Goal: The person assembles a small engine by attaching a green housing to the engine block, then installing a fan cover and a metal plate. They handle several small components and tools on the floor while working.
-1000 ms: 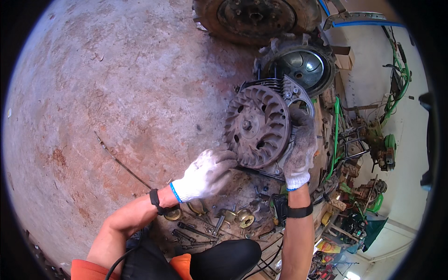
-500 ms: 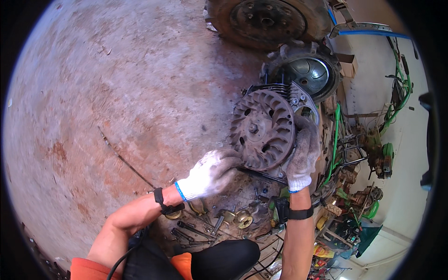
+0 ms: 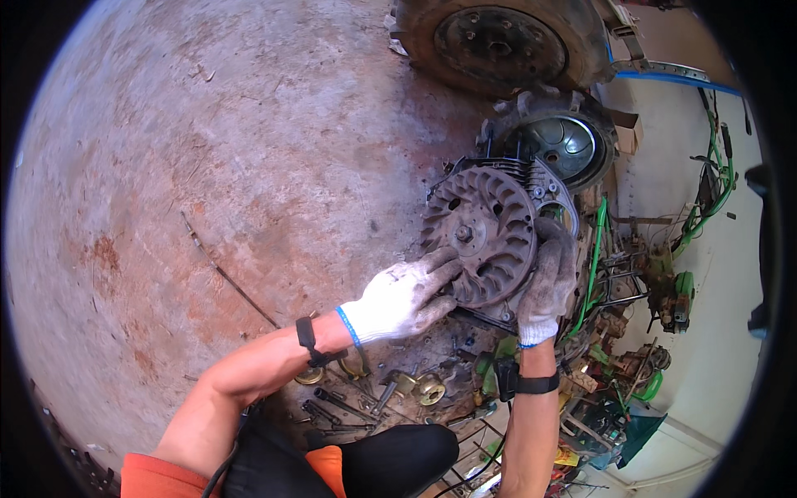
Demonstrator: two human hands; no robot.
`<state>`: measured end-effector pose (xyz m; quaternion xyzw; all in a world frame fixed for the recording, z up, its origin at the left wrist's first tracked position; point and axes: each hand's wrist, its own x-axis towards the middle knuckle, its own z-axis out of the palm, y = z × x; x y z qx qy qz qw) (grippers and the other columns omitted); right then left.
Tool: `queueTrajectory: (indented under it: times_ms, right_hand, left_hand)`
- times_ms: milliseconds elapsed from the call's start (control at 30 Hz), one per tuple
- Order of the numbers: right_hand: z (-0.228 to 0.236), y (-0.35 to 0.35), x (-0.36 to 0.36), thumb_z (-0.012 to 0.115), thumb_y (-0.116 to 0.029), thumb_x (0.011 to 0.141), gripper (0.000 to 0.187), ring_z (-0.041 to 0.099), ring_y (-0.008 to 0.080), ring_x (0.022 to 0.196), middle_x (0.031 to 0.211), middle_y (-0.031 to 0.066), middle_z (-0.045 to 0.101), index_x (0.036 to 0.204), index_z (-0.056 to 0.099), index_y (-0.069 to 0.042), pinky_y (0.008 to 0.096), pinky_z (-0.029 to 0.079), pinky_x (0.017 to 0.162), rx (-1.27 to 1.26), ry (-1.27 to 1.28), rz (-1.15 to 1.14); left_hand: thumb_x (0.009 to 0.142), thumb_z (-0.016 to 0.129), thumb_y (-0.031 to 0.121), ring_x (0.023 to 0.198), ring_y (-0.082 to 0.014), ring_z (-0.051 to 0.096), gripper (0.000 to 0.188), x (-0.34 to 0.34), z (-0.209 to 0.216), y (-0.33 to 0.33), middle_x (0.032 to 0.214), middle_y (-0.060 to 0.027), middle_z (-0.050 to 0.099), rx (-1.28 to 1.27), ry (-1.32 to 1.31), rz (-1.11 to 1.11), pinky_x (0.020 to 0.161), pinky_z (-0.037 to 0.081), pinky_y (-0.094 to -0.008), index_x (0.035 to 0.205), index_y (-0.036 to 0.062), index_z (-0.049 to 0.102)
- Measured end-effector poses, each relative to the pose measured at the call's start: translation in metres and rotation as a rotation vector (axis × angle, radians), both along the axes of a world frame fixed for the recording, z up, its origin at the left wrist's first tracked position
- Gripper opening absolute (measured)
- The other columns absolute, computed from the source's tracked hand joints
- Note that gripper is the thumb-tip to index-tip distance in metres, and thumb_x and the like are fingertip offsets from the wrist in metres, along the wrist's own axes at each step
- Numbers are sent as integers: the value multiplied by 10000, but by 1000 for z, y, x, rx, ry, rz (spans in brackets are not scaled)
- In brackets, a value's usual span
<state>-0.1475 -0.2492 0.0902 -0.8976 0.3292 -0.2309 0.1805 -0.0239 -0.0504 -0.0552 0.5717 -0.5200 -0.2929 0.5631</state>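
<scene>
A dark, dusty finned flywheel [image 3: 481, 236] is mounted on a metal engine [image 3: 554, 196], its hub nut facing up toward me. My left hand [image 3: 403, 297], in a white glove with greyed fingers, comes from the lower left. Its fingers are stretched and apart, lying over the flywheel's lower left face, with the thumb lower near the rim. My right hand [image 3: 550, 278], gloved too and dirtier, curls around the flywheel's right rim. Its fingertips are partly hidden between the rim and the engine.
Beyond the engine stand a small treaded wheel [image 3: 564, 149] and a large tyre [image 3: 498, 46]. Sockets and wrenches [image 3: 340, 411] and a brass-coloured part [image 3: 430, 388] lie near my knees. A thin rod [image 3: 224, 270] rests on the floor at left. Green frames [image 3: 598, 266] and machine parts crowd the right side.
My left hand has moved from the flywheel's lower left rim up onto its face, with its fingers spreading. The flywheel's holes sit at a different angle. The view has shifted slightly.
</scene>
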Motion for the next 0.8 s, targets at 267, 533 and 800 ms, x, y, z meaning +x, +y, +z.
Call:
queueTrajectory:
  times_ms: [267, 533, 800]
  right_hand:
    - [0, 1, 2, 600, -295, 1180, 363, 698, 346, 1258, 1332, 165, 760, 1285, 766, 10, 481, 509, 1154, 36, -23, -19]
    - [1, -3, -1, 623, -263, 1159, 320, 697, 347, 1257, 1308, 167, 763, 1211, 794, 3, 482, 516, 1144, -69, 52, 17]
    - [-4, 1, -5, 629, -355, 1148, 403, 667, 316, 1296, 1352, 161, 727, 1116, 821, -2, 457, 502, 1165, 69, -20, -27]
  left_hand:
    - [1095, 702, 321, 1364, -472, 690, 581, -2, -9, 1, 1680, -252, 551, 3, 70, -9, 1113, 599, -528, 1599, 50, 599]
    - [1091, 734, 357, 1501, -463, 601, 697, 13, -2, -25, 1690, -274, 536, 20, 227, 178, 1201, 549, -495, 1679, 57, 510]
    - [1106, 683, 327, 1293, -420, 729, 541, 29, -14, 0, 1454, -223, 719, 226, 219, 5, 1096, 604, -504, 1584, 80, 631]
